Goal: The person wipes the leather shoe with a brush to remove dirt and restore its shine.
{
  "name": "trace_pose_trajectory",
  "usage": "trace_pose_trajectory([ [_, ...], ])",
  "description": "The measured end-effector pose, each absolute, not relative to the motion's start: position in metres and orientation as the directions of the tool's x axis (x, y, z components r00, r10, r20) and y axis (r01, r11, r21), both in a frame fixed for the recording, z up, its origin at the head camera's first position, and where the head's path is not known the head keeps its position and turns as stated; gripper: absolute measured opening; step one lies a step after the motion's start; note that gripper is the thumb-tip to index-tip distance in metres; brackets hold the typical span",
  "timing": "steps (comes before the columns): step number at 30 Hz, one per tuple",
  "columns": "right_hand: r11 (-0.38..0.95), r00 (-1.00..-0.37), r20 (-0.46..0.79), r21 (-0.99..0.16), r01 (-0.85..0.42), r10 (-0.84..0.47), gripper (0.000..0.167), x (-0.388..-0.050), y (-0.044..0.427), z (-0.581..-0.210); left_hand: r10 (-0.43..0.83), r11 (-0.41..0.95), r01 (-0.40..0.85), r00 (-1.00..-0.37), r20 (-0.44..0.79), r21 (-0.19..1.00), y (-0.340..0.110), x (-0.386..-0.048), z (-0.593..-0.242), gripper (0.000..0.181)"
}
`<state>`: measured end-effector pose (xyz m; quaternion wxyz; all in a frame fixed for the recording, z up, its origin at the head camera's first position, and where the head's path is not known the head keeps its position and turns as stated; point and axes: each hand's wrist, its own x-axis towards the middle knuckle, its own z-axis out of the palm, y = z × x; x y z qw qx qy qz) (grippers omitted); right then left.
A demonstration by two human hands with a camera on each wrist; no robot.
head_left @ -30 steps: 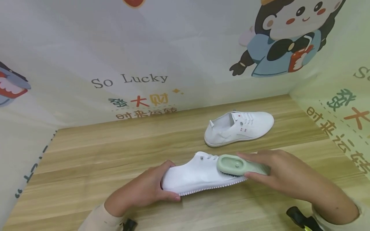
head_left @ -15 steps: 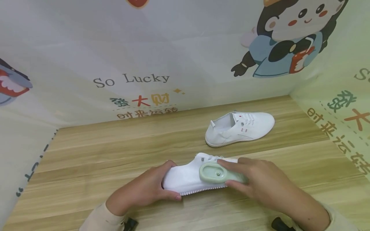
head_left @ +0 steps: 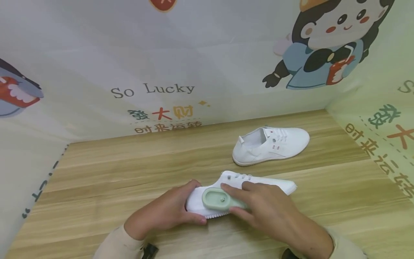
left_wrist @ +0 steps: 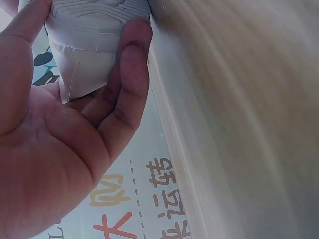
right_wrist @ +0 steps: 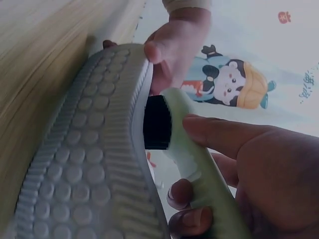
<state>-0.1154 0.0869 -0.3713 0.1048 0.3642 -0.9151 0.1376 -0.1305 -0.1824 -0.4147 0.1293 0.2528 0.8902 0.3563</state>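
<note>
A white lace-up shoe is tipped on its side, its ridged and dotted sole facing the person. Around the heel, my left hand grips it with thumb and fingers; the left wrist view shows the heel between them. My right hand holds a pale green brush by its handle, index finger along the back. In the right wrist view the black bristles touch the shoe's side near the heel. Part of the upper is hidden behind the brush and right hand.
A second white shoe stands upright on the wood-grain tabletop, behind the held one, toe to the right. Printed cloth walls enclose the back and both sides.
My right hand has slid the brush leftward along the shoe's side, from near the toe to near the heel. The left hand keeps its grip on the heel. The view has shifted slightly.
</note>
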Motion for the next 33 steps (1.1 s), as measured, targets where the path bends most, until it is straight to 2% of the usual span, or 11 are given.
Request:
trace_pose_trajectory([
  [9, 0.717, -0.718, 0.293, -0.133, -0.685, -0.631, 0.05, -0.114, 0.084, -0.376, 0.544, 0.623, 0.356, -0.837, -0.058, 0.697, -0.178, -0.133, -0.416, 0.061],
  [16, 0.75, -0.737, 0.329, -0.112, -0.652, -0.591, 0.049, -0.115, 0.113, -0.371, 0.534, 0.642, 0.338, -0.841, -0.084, 0.688, -0.175, -0.134, -0.417, 0.063],
  [19, 0.761, -0.756, 0.323, -0.141, -0.634, -0.57, 0.049, -0.115, 0.129, -0.369, 0.523, 0.658, 0.34, -0.848, -0.083, 0.672, -0.175, -0.133, -0.416, 0.066],
  [25, 0.783, -0.814, 0.23, -0.229, -0.578, -0.534, 0.046, -0.121, 0.157, -0.359, 0.509, 0.666, 0.333, -0.857, -0.081, 0.668, -0.178, -0.132, -0.414, 0.07],
  [33, 0.779, -0.833, 0.195, -0.295, -0.554, -0.519, 0.045, -0.131, 0.176, -0.349, 0.484, 0.687, 0.31, -0.87, -0.095, 0.657, -0.18, -0.13, -0.413, 0.069],
])
